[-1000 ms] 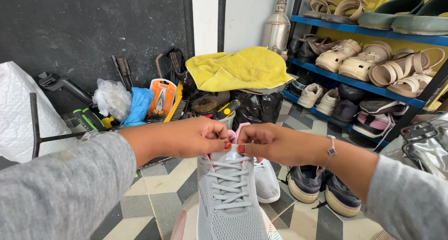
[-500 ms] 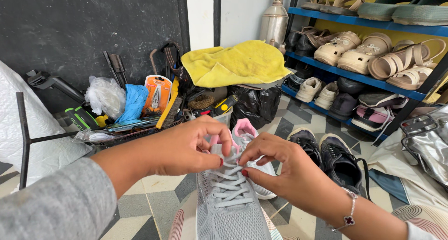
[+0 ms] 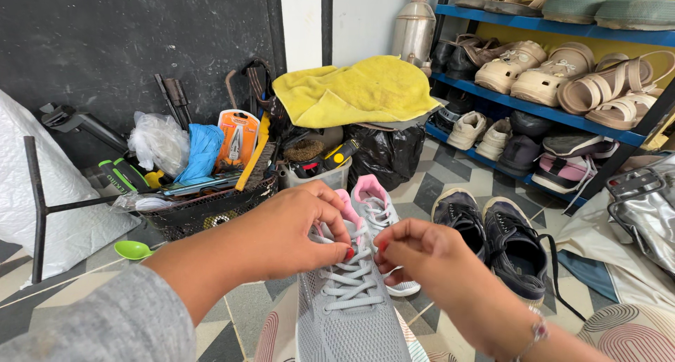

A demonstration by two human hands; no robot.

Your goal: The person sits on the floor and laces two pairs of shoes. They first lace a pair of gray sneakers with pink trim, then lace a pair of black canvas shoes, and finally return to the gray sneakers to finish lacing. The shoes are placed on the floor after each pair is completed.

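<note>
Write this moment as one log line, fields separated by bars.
left hand: pinching laces | right hand: pinching laces | grey sneaker: upright, toe toward camera | second grey sneaker: behind | black shoes: right

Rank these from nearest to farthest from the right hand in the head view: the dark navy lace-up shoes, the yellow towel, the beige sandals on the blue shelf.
1. Dark navy lace-up shoes, on the floor just right of the right hand.
2. Yellow towel, behind it, draped over the clutter.
3. Beige sandals, far right, on the blue shelf.
</note>
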